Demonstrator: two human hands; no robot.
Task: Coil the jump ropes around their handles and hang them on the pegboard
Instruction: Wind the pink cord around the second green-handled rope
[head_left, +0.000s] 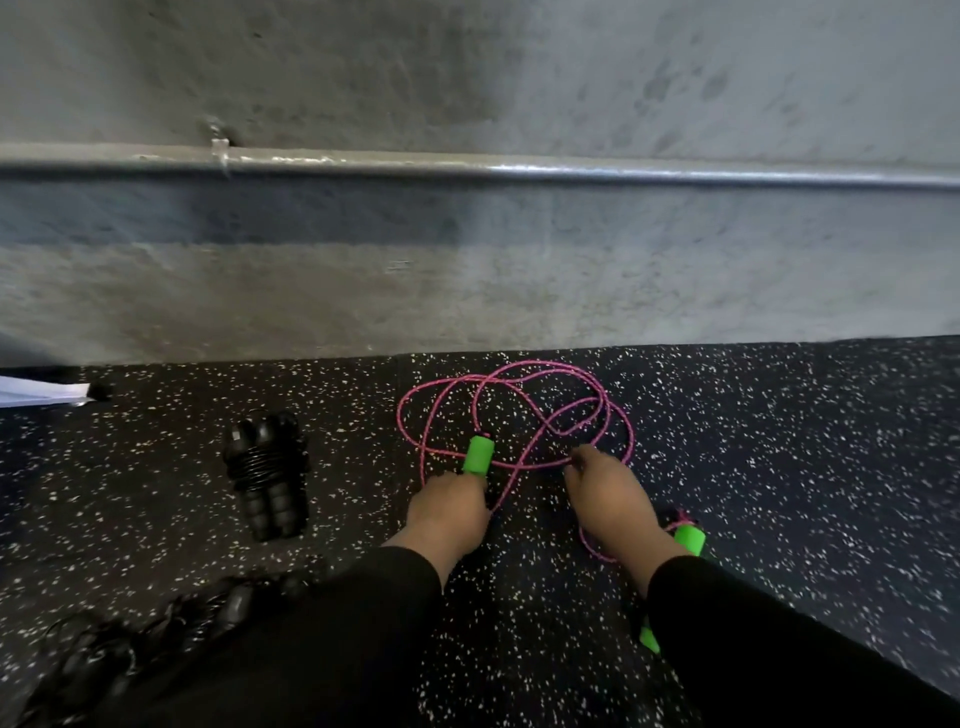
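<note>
The pink jump rope lies in loose, crossing loops on the speckled floor, close to the foot of the concrete wall. The left hand grips the lower end of one green handle, its fingers curled round it, with the handle pointing up toward the wall. The right hand reaches into the tangle and its fingers seem to pinch a strand of cord, though the grip itself is hidden behind the knuckles. The second green handle rests on the floor just beside the right wrist, with cord looped round it. The likely trouble is the crossings — pulling the cord taut before the loops are sorted could cinch a knot, and the free handle might drag and snag under the sleeve. A black jump rope, already coiled around its handles, sits to the left, well apart from the pink one. There is open floor to the right, while the wall and its metal rail close off the far side; no pegboard is in view.
</note>
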